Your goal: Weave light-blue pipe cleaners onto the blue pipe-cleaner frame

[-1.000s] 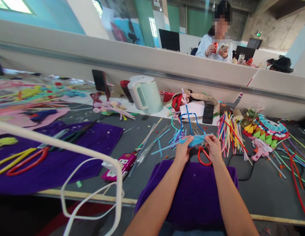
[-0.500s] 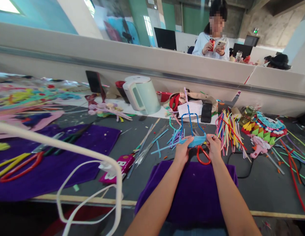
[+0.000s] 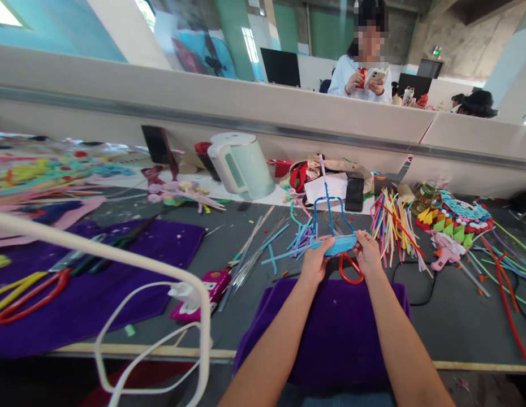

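Observation:
Between my hands lies a flat light-blue piece wound from pipe cleaner (image 3: 343, 243), with a loose straight end sticking out to the left. My left hand (image 3: 316, 257) pinches its left end. At the right end, my right hand (image 3: 368, 249) has its fingers closed on the piece's edge. Rising behind it is a dark-blue twisted pipe-cleaner frame (image 3: 328, 198) with a lilac tip; whether it joins the wound piece I cannot tell. Just below the piece shows a red scissor handle (image 3: 350, 269), its blades hidden. A folded purple cloth (image 3: 331, 328) lies under my forearms.
Loose pipe cleaners (image 3: 392, 226) stand in a bundle to the right, near a pink glue gun (image 3: 446, 251). A pale-green kettle (image 3: 240, 167) and a phone (image 3: 354, 194) are at the back. A white tube frame (image 3: 119, 240) crosses the left foreground. Beyond the partition (image 3: 246, 107) stands a person (image 3: 360, 79).
The view has shifted slightly, so the background sits a little further left. My hands keep their hold on the light-blue piece, almost in the same place.

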{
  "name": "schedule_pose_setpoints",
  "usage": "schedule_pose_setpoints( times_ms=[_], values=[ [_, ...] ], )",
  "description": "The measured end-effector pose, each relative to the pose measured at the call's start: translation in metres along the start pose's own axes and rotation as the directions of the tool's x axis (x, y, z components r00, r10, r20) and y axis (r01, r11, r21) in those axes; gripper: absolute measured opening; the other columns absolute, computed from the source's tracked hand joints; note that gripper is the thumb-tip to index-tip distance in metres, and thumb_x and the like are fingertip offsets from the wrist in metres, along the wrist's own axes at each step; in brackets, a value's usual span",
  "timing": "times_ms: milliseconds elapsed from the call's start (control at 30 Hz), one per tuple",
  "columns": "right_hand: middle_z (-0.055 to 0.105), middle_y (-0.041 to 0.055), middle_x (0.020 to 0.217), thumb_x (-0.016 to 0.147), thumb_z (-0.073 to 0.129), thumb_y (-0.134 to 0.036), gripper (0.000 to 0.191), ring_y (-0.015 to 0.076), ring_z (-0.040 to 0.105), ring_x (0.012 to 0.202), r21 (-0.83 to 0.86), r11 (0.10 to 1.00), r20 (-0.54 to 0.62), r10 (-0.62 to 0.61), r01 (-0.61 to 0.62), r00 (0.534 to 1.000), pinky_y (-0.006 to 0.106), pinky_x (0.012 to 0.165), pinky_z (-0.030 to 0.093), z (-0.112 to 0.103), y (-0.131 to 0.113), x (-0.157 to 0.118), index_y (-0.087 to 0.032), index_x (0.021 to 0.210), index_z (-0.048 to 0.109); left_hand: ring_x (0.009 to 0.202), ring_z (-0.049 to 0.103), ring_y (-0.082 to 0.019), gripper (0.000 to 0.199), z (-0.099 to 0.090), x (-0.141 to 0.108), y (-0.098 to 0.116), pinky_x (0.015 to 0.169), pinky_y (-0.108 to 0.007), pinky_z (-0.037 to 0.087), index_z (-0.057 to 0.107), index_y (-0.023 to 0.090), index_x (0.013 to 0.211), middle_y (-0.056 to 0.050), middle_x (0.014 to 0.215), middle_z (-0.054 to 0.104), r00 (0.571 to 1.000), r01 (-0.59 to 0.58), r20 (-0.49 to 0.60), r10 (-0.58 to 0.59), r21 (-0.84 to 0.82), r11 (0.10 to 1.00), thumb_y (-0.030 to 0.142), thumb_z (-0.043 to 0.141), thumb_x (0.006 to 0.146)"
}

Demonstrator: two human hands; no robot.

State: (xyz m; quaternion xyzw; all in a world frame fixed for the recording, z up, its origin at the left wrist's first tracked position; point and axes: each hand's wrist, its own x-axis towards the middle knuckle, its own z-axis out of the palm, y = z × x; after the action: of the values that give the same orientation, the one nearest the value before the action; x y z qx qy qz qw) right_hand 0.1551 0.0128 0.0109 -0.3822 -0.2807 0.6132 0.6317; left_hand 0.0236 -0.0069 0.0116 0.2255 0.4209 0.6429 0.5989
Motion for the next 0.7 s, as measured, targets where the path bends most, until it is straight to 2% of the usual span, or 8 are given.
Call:
schedule_pose_setpoints(
  times_ms=[100, 200, 267, 500, 567, 700],
  values=[
    [0.045, -0.008, 0.049, 0.06, 0.075, -0.043, 0.035, 0.0053, 0.041, 0.042, -0.032, 0.999, -0.049, -0.014, 0.013, 0.999, 0.017, 0.038, 0.031, 0.0, 0.004, 0.0, -0.019, 0.064, 0.051, 0.054, 0.063, -0.016, 0.034, 0.001, -0.001, 0.002, 0.051, -0.028, 0.052, 0.065, 0.013, 0.079, -0.002, 0.063, 0.067, 0.999, -0.022, -0.032, 0.022, -0.013, 1.0, 0.026, 0.082, 0.052],
    [0.054, -0.0048, 0.056, 0.062, 0.073, -0.041, 0.031, 0.0066, 0.049, 0.047, -0.096, 0.991, -0.14, -0.104, 0.091, 0.985, 0.015, 0.038, 0.031, -0.003, 0.004, 0.002, -0.018, 0.068, 0.054, 0.054, 0.063, -0.016, 0.033, 0.001, -0.002, 0.004, 0.053, -0.028, 0.053, 0.064, 0.014, 0.078, -0.001, 0.063, 0.066, 0.995, -0.058, -0.078, 0.055, -0.044, 0.997, 0.026, 0.081, 0.053],
    [0.057, -0.0033, 0.061, 0.065, 0.071, -0.039, 0.027, 0.0068, 0.051, 0.051, -0.116, 0.985, -0.151, -0.144, 0.127, 0.978, 0.015, 0.039, 0.033, -0.005, 0.003, 0.003, -0.017, 0.072, 0.056, 0.054, 0.063, -0.016, 0.032, 0.001, -0.002, 0.005, 0.054, -0.028, 0.054, 0.064, 0.015, 0.079, 0.0, 0.063, 0.066, 0.994, -0.068, -0.093, 0.064, -0.044, 0.997, 0.026, 0.081, 0.053],
    [0.056, -0.0041, 0.068, 0.066, 0.071, -0.029, 0.024, 0.007, 0.048, 0.054, -0.098, 0.982, 0.087, -0.152, 0.161, 0.984, 0.016, 0.043, 0.038, 0.005, -0.001, -0.006, -0.019, 0.084, 0.059, 0.055, 0.063, -0.015, 0.031, 0.001, -0.001, 0.004, 0.055, -0.028, 0.055, 0.065, 0.015, 0.078, 0.0, 0.065, 0.066, 0.986, -0.084, -0.152, 0.072, -0.072, 0.994, 0.024, 0.08, 0.053],
    [0.055, -0.0042, 0.068, 0.068, 0.071, -0.031, 0.023, 0.0068, 0.048, 0.054, -0.115, 0.975, 0.104, -0.181, 0.192, 0.978, 0.017, 0.045, 0.039, 0.006, -0.001, -0.007, -0.019, 0.084, 0.06, 0.054, 0.062, -0.014, 0.031, 0.002, -0.001, 0.004, 0.053, -0.027, 0.054, 0.065, 0.014, 0.077, 0.0, 0.064, 0.066, 0.985, -0.086, -0.158, 0.074, -0.069, 0.994, 0.024, 0.081, 0.052],
    [0.051, -0.0051, 0.061, 0.071, 0.069, -0.038, 0.023, 0.0065, 0.045, 0.052, -0.161, 0.958, 0.055, -0.233, 0.239, 0.971, 0.017, 0.045, 0.036, 0.003, 0.002, -0.003, -0.017, 0.075, 0.059, 0.051, 0.061, -0.015, 0.031, 0.005, -0.004, 0.005, 0.05, -0.026, 0.053, 0.065, 0.013, 0.074, 0.0, 0.06, 0.065, 0.985, -0.095, -0.147, 0.086, -0.05, 0.994, 0.025, 0.082, 0.051]
  ],
)
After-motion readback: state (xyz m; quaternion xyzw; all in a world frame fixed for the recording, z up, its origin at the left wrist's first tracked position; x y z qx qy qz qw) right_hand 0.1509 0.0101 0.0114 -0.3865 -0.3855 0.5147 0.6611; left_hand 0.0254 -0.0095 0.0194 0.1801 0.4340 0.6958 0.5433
